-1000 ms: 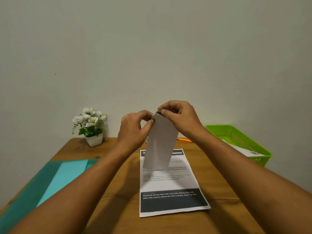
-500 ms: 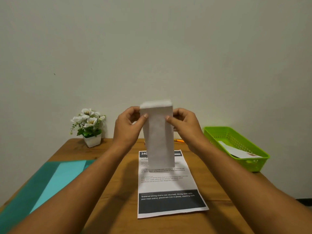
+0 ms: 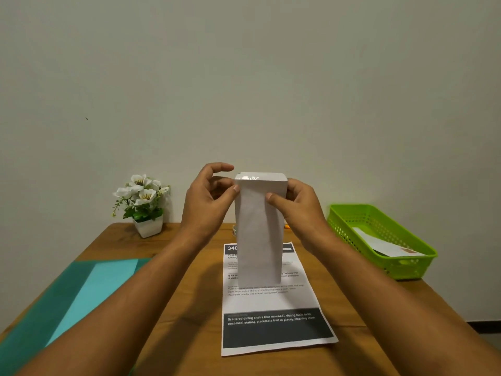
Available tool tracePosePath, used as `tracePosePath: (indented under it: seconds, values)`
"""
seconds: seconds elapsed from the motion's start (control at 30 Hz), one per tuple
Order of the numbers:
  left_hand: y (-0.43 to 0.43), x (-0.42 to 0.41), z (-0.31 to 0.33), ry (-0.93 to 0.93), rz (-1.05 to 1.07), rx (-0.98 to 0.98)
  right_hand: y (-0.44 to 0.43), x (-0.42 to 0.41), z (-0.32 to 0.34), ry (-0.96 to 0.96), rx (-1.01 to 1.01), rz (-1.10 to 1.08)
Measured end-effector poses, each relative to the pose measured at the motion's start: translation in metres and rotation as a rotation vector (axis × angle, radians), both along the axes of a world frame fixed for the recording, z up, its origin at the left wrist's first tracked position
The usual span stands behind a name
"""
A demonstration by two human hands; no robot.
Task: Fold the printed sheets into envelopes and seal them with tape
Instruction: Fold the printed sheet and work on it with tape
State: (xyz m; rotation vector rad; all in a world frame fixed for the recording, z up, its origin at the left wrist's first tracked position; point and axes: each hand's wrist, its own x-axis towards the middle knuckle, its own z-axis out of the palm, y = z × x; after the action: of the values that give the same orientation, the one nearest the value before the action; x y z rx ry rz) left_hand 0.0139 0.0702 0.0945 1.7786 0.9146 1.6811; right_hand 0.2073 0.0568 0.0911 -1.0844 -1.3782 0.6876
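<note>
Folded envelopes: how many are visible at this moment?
2. One folded envelope is held upright between the left hand and right hand above the printed sheet; a second envelope lies in the green basket, possibly hiding more.

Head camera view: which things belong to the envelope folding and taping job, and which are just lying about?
Job: folded envelope, held upright by left hand and right hand; printed sheet flat on the table; green basket holding a folded white paper.
Lying about: potted white flowers; teal sheets at the table's left edge.
</note>
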Motion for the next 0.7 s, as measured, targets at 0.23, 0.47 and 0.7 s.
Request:
tracePosePath:
  seconds: [0.23,0.47,0.7]
  values:
    - [-0.002,0.001,-0.002,0.119,0.003,0.058,-0.002,0.005,0.000,-0.163,0.174,-0.103]
    - [0.001,0.000,0.000,0.161,-0.002,0.002,0.000,0.009,0.006,-0.262,0.205,-0.049]
    - [0.001,-0.002,-0.002,0.171,-0.023,-0.023,0.002,0.012,0.004,-0.167,0.151,0.002]
